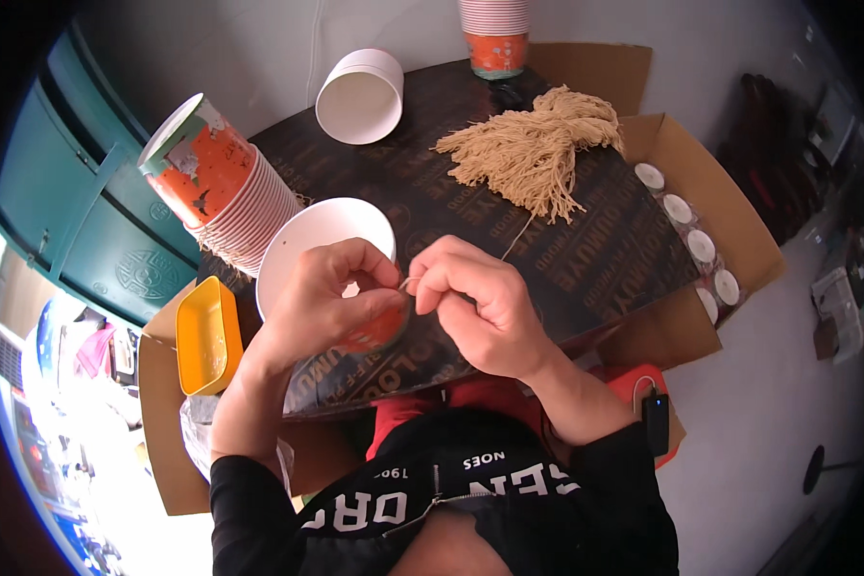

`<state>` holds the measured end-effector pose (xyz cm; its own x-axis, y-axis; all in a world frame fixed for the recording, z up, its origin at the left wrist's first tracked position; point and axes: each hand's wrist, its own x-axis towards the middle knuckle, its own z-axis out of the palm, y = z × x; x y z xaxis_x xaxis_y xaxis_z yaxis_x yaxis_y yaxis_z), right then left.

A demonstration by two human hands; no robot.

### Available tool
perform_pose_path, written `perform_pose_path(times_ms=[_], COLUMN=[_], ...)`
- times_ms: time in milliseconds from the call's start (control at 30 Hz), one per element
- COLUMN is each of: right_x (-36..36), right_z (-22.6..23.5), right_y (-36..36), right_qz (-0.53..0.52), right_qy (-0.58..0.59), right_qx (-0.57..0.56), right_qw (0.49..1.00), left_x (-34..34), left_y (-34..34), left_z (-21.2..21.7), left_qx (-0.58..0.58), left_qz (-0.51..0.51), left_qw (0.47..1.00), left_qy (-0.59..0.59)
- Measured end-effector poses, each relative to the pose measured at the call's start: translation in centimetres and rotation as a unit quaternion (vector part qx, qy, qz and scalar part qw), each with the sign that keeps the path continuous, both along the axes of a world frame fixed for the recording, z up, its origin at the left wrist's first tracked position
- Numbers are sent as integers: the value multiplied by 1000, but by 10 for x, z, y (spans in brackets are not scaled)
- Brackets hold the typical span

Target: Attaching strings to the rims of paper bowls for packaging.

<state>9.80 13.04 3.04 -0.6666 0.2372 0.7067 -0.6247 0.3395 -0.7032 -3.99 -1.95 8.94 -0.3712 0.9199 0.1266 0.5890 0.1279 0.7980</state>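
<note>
Black top (403, 456); white block lettering (360, 512) across the chest; zip (438, 500) at the neckline; black sleeves (624, 490) ending near the elbows; red lower garment (497, 396) visible beyond the hem.

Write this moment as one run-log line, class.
left hand: pinching cord; right hand: pinching cord; by left: cup; beyond: tan cord bundle

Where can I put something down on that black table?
On the black tabletop, one bare patch lies between the white paper cup on its side and the tan string bundle. Another lies between the bundle's loose strand and the cardboard box. The left is crowded: a paper cup stack, a yellow tray and the left hand.
</note>
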Motion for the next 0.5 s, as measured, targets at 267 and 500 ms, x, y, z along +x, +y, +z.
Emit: perform_pose_path(times_ms=[267,500], right_x=[-15,-23], right_z=[3,-10], right_y=[6,1], right_qz=[-34,-123], right_qy=[73,38], right_qx=[76,82], right_qw=[994,988], left_x=[-1,-6], left_y=[1,0], left_z=[-6,-3], left_qx=[17,5], left_qz=[-2,9], left_qw=[998,995], left_qy=[57,-96])
